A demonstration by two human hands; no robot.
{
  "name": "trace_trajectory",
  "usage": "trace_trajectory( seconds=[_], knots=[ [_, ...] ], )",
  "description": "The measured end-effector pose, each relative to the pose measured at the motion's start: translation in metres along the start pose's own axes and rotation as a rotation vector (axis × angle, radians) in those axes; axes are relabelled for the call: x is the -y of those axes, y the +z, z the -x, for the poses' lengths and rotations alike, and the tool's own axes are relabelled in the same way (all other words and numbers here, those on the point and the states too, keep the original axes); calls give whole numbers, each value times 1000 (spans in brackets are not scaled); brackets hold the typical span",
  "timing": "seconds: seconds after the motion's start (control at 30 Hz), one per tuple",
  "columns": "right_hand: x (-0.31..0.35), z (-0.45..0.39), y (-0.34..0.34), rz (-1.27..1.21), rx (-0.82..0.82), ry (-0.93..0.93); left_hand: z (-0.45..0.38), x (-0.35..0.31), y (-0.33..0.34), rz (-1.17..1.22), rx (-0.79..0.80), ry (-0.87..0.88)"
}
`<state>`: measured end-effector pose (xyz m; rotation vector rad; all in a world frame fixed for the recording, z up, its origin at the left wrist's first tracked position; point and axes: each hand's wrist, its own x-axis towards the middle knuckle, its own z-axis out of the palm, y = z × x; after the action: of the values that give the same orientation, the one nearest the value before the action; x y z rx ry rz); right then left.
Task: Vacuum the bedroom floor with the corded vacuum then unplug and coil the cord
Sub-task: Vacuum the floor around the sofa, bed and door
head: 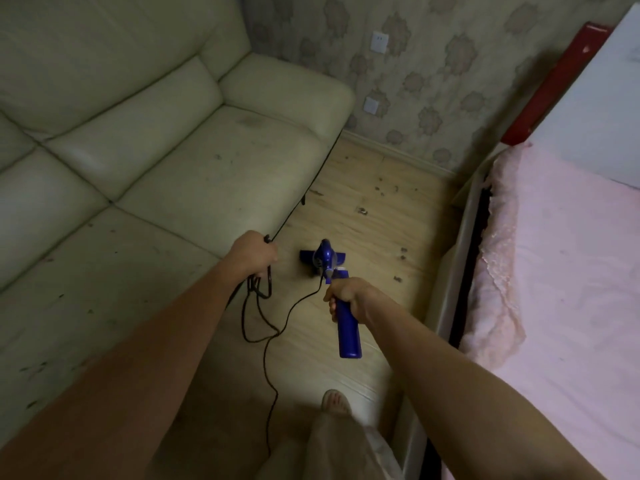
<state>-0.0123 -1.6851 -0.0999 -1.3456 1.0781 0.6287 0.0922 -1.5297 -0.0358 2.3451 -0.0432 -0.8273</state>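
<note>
Corded vacuum [327, 263]: blue stick type, seen steeply from above, so the shaft is foreshortened and its full length is hard to judge. Floor head sits on the wooden floor [367, 233] in the strip between the sofa [145, 161] and the bed [568, 258], nearer the sofa's front edge. Right hand [346, 296] grips the blue handle, fingers curled round it; the handle's butt end projects toward the camera below the hand. Left hand [254, 252] is closed round several loops of the black cord [266, 341], held just off the sofa edge. From the loops one strand runs forward along the sofa's front edge, where it merges with the dark seam; its far end is not traceable. Another strand curves across to the vacuum body, and a third drops down past the trouser leg and out of clear view. Dark debris specks [381, 192] are scattered on the floor ahead of the head. Two white wall plates [379, 42] show on the patterned wallpaper; whether anything is plugged in is not discernible. Lighting dim, detail soft. One sandalled foot [334, 401] visible at bottom centre.
</note>
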Motion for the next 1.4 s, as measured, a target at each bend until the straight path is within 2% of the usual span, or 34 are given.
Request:
trace_trajectory(
  seconds=[0.3, 0.43, 0.67, 0.9, 1.2, 1.4],
  knots=[
    [-69, 77, 59, 38, -21, 40, 80, 32, -41, 84, -3, 141],
    [-90, 99, 63, 161, -41, 87, 107, 41, -45, 112, 37, 182],
    [-100, 105, 69, 206, -85, 103, 114, 45, -49, 166, 71, 175],
    [-72, 71, 65, 228, -131, 58, 89, 30, -46, 156, 67, 137],
    [17, 11, 13, 219, -119, -14, 11, -19, -25, 94, 77, 36],
    [62, -32, -12, 200, -127, -64, -44, -44, -7, 82, 81, 34]
  ],
)
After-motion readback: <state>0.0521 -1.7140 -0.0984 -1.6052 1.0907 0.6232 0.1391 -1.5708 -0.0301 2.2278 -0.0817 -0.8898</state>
